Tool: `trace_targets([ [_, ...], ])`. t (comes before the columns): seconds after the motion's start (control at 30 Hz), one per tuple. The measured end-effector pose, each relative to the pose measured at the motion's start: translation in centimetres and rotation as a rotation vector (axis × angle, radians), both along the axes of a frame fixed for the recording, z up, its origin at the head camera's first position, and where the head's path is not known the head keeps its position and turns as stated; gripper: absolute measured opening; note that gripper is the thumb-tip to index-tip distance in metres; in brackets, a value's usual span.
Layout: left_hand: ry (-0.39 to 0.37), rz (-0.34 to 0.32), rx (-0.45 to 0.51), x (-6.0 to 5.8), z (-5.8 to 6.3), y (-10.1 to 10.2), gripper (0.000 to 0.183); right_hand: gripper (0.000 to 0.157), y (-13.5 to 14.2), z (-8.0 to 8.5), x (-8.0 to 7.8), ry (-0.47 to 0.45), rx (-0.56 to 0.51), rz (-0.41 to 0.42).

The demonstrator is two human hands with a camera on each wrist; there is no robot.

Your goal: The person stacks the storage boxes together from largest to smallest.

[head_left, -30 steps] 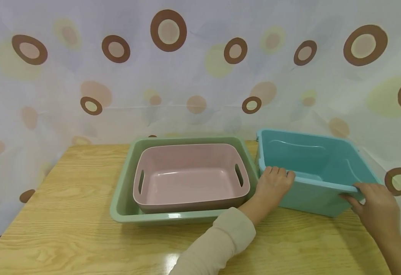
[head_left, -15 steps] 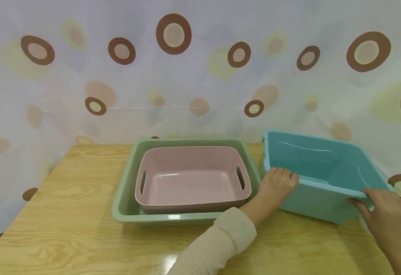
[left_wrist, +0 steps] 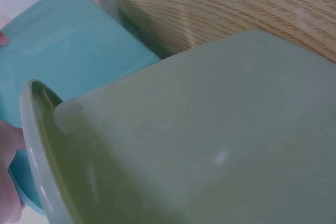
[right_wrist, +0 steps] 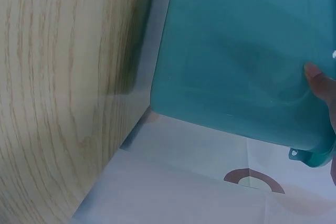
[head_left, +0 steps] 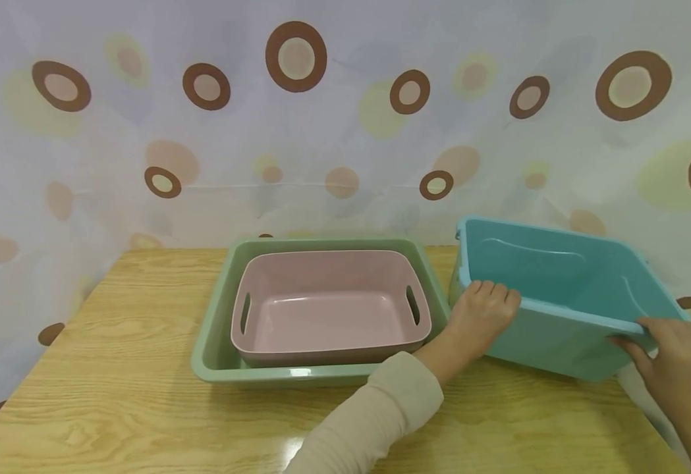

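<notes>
A teal plastic bin (head_left: 558, 342) stands at the right of the table. My left hand (head_left: 480, 316) grips its front rim near the left corner, fingers curled over the edge. At the front right corner my right hand (head_left: 680, 359) holds the same rim, the thumb pressed on the outer wall, as the right wrist view also shows. Left of the bin lies a green basin (head_left: 250, 376) with a smaller pink basket (head_left: 327, 322) inside it. The basin's outer wall (left_wrist: 210, 129) fills much of the left wrist view and my left hand (left_wrist: 8, 171) is partly cut off there.
The wooden table (head_left: 114, 368) carries all the containers. A white curtain with brown rings (head_left: 345, 131) hangs behind. The bin's right end reaches past the table's right edge, and in the right wrist view its bottom corner (right_wrist: 157, 103) lies at that edge.
The teal bin has shifted to the right, with both hands moving along on its rim. The green basin and pink basket have stayed in place.
</notes>
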State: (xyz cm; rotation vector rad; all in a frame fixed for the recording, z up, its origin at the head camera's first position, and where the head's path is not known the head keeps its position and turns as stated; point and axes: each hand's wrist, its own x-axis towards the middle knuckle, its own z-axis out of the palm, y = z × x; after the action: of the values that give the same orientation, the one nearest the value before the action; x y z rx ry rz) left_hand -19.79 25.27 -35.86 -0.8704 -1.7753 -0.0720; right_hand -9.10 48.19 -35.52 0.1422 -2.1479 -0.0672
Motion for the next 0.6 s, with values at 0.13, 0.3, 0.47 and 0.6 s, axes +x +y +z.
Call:
trace_targets([
  [0.13, 0.02, -0.017, 0.015, -0.1, 0.3, -0.2, 0.031, 0.087, 0.0, 0.6, -0.2, -0.008, 0.015, 0.009],
  [0.3, 0.038, -0.027, 0.015, -0.2, 1.4, -0.5, 0.033, 0.09, -0.1, 1.7, -0.3, -0.009, 0.045, -0.002],
  [0.47, 0.005, -0.033, -0.015, -0.2, 2.4, -0.8, 0.029, 0.087, -0.1, 2.6, -0.6, 0.029, 0.07, 0.01],
  [0.6, -0.007, -0.032, -0.036, -0.4, 2.8, -0.9, 0.028, 0.087, -0.1, 3.0, -0.7, 0.029, 0.083, 0.001],
])
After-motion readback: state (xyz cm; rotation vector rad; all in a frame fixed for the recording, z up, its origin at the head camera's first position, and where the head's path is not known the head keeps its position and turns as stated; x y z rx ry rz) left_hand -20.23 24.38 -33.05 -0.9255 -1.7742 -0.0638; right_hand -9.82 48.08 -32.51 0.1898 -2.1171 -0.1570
